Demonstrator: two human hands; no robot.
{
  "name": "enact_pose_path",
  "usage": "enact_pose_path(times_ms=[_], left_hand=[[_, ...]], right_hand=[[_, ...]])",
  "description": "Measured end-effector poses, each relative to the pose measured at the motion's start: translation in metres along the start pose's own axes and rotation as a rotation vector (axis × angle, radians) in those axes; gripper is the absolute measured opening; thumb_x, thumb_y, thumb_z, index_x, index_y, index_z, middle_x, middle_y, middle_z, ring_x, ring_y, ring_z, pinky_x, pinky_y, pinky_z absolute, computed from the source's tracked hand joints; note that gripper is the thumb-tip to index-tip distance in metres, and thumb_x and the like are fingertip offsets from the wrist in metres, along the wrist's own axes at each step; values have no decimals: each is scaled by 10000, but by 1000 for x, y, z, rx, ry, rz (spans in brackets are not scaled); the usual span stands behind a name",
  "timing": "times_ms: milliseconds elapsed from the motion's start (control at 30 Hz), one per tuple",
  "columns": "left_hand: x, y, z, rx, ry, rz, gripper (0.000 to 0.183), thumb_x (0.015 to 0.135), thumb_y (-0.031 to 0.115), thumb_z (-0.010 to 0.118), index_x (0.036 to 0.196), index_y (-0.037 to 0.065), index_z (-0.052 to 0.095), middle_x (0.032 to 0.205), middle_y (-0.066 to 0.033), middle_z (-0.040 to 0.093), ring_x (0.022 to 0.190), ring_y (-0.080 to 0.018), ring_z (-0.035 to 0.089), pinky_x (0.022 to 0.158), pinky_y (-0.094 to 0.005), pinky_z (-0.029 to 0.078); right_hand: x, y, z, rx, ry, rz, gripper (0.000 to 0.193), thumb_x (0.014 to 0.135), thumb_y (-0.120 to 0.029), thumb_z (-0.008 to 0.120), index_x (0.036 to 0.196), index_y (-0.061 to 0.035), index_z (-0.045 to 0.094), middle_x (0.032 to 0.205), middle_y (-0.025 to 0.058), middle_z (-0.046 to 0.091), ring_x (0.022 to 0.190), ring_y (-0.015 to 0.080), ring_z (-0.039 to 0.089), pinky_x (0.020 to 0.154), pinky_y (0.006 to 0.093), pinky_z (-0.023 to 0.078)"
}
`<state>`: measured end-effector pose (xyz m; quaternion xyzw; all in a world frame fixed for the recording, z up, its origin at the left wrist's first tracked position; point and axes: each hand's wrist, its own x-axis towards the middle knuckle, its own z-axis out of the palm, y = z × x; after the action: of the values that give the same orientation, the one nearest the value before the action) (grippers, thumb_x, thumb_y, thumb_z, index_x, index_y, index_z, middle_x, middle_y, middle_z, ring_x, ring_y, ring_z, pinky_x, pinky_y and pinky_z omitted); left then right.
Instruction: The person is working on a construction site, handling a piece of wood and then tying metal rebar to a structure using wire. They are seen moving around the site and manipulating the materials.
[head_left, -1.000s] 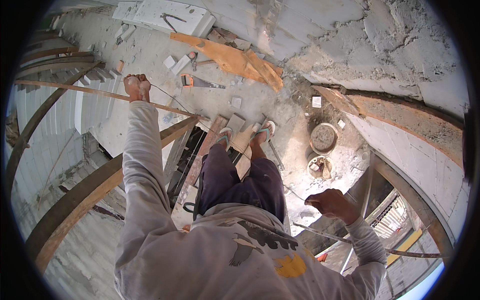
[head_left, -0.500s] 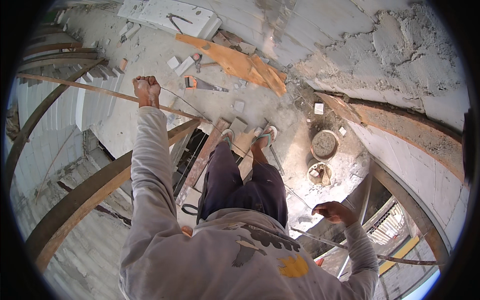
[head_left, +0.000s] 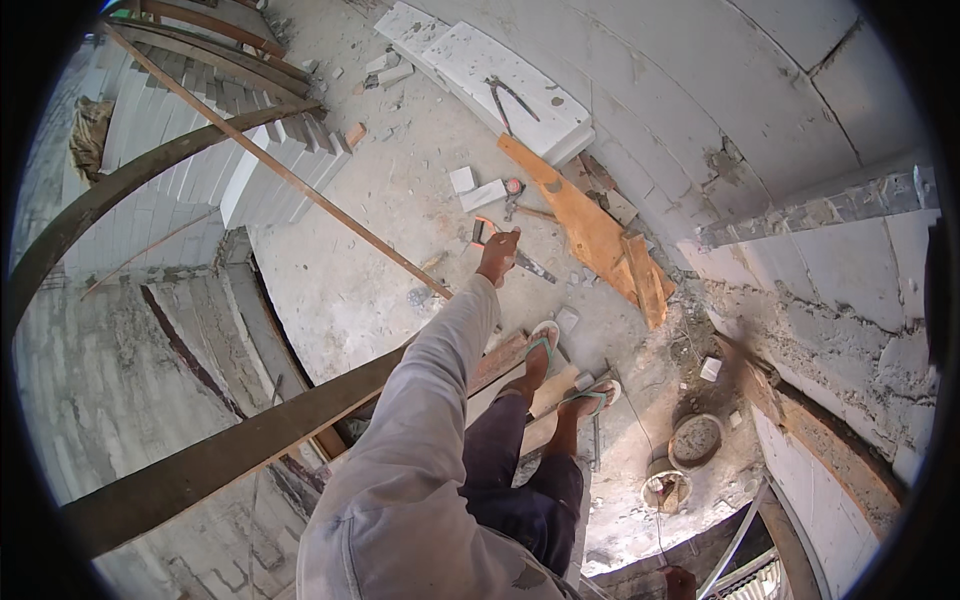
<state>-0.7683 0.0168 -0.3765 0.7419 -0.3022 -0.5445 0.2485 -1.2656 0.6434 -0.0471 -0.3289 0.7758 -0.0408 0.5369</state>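
Curled tightly at the fingers, the left hand [head_left: 498, 258] shows nothing certain inside its fist, while the right hand [head_left: 679, 582], dark and cut by the lower edge, gives too little to tell how far it is closed. A thin dark wire-like strand [head_left: 660, 540] runs down to the right hand, lying nearer the body and to the right of the handsaw with the orange grip [head_left: 485, 231]; whether it also reaches the left hand I cannot make out. Good handling, I judge, means both hands well apart, a firm pinch on the strand and an even pull, so that it neither sags nor kinks. Footing matters as much: the pale green-strapped sandals [head_left: 605, 393] stand nearer than the saw, slightly to its right, and a level stance there should steady the arms. The heavy dark wooden beam [head_left: 240, 460], nearer and left of the saw, calls for elbow room; the two round mortar-stained buckets [head_left: 695, 442], nearer and right of it, look likely to snag a slack strand. In view the left hand overlaps the saw's blade, so care is wise when lowering it. Right beside the saw's far side lies an orange-brown wooden plank [head_left: 585, 220], and beyond it, long-handled dark pincers [head_left: 508, 100] rest on a white rectangular block [head_left: 540, 85].
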Motion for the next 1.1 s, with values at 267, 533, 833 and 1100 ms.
enact_pose_path(times_ms=[267,533,833,1100], left_hand=[[168,66,36,-117,107,201,1143,776,431,777,1543,-26,62,1461,-296,362,1316,-340,428,1046,-505,368],[199,106,49,-414,141,184,643,726,349,889,1166,33,543,1000,-64,594,738,-144,593,599,-282,475],[-16,140,56,-242,-255,424,355,813,293,833,1041,39,733,883,2,681,708,-68,558,628,-239,448],[-240,246,66,64,-496,856,268,871,160,775,1067,-14,718,934,-64,733,848,-85,642,763,-257,523]], right_hand=[[35,13,108,-155,338,168,312,965,-238,539,924,5,730,586,40,532,591,132,472,575,346,385],[25,-73,179,80,329,379,358,1002,-280,506,992,9,716,763,135,673,681,199,588,659,366,465],[40,-128,175,81,370,182,311,987,-182,450,984,10,694,964,200,698,918,379,661,799,427,508],[33,-147,153,259,599,137,383,1018,-301,484,1101,11,692,643,45,534,616,130,495,602,324,421]])
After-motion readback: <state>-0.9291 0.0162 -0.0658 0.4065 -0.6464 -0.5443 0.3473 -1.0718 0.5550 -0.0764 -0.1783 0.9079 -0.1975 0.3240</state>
